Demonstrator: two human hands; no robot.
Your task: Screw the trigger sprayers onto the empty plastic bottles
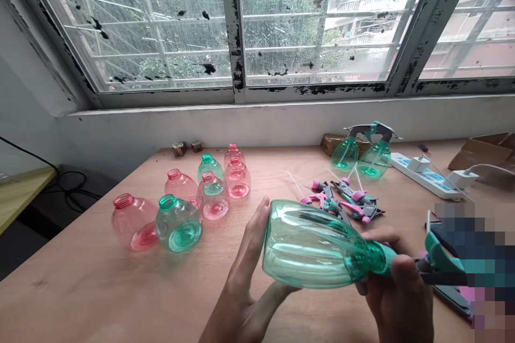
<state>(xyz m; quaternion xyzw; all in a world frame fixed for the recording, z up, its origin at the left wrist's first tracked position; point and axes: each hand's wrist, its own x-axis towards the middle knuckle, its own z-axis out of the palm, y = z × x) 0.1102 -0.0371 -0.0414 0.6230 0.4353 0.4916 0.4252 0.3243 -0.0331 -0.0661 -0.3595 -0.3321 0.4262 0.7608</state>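
Note:
A clear green spray bottle [309,246] lies sideways in the air before me, its base to the left and its trigger head [438,262] to the right. My left hand [249,278] cups the base end, fingers behind and thumb underneath. At the neck, my right hand [398,289] grips the green collar [384,258] between thumb and fingers. A thin tube shows faintly inside the bottle. Beyond it lies a pile of loose pink, green and grey spray heads [350,201] with thin white tubes.
Several open pink bottles [215,203] and green bottles [179,225] stand on the left of the wooden table [100,284]. At the back right are two green spray bottles with heads [374,158], a power strip [426,174] and a cardboard box [483,155]. A window runs behind.

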